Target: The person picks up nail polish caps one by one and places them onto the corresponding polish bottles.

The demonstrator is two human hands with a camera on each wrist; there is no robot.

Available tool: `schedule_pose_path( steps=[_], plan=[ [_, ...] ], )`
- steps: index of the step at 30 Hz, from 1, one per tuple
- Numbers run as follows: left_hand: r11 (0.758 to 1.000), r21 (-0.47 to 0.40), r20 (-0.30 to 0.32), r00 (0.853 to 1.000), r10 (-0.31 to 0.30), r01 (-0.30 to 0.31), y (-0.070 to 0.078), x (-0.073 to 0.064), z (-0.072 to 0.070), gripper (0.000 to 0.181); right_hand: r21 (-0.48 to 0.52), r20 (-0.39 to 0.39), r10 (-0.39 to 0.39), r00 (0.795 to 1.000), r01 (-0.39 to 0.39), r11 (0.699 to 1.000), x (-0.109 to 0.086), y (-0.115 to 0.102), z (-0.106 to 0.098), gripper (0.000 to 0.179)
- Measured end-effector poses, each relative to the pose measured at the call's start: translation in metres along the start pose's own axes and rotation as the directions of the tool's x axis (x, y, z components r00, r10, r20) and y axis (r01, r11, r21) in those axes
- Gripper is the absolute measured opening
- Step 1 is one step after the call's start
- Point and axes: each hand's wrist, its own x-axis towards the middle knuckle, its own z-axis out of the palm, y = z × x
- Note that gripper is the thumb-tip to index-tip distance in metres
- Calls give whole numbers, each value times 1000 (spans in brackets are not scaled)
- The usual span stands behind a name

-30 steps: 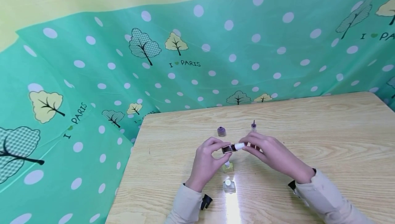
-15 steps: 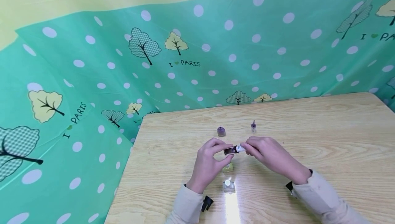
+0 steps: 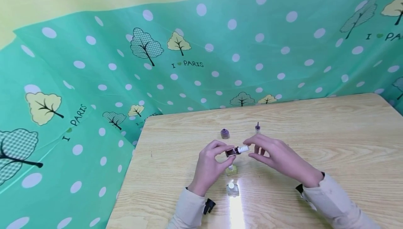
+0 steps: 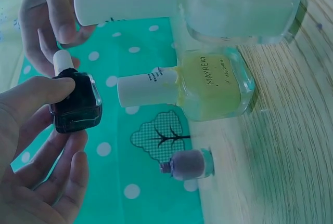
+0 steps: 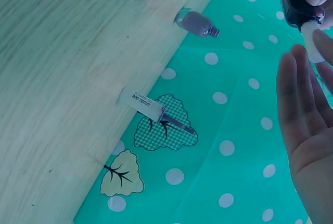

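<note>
My left hand point(image 3: 209, 166) pinches a dark nail polish bottle point(image 3: 232, 152) between thumb and fingers, tilted with its white cap point(image 3: 243, 149) pointing right. In the left wrist view the dark bottle point(image 4: 77, 102) has the cap seated on its neck. Close to that cap is my right hand point(image 3: 277, 155), its fingers spread and fairly straight, the fingertips right beside the cap. The right wrist view shows those straight fingers point(image 5: 302, 99) next to the white cap point(image 5: 311, 42). Below the held bottle stands a yellow nail polish bottle point(image 3: 231, 170) with a white cap.
A clear, white-capped bottle point(image 3: 233, 189) stands nearer on the wooden table point(image 3: 176, 145). Farther back is an uncapped purple bottle point(image 3: 225, 133). To its right a white cap point(image 5: 141, 103) stands with its purple-coated brush upward. A dotted green cloth point(image 3: 189, 47) hangs behind.
Half a second ago the right hand gripped the white cap with curled fingers; now its fingers have loosened and spread beside it. The left hand keeps hold of the dark bottle.
</note>
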Motion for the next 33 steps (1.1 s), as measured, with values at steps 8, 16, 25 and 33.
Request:
schedule_pose_path(
  steps=[8, 16, 25, 33],
  plan=[
    [1000, 20, 14, 1000, -11, 11, 2, -2, 0, 29, -23, -5, -28, 1000, 28, 999, 1, 0, 2, 23],
    [1000, 21, 1, 1000, 8, -8, 4, -2, 0, 28, -54, -20, -25, 1000, 23, 998, 1, 1, 5, 13],
    [997, -17, -27, 997, 70, -70, 6, -2, 1, 26, -50, -15, 42, 999, -43, 998, 3, 0, 10, 14],
    [998, -21, -16, 998, 59, -59, 3, -3, 3, 26, -46, -9, 75, 997, -76, 996, 4, 1, 12, 22]
  ],
)
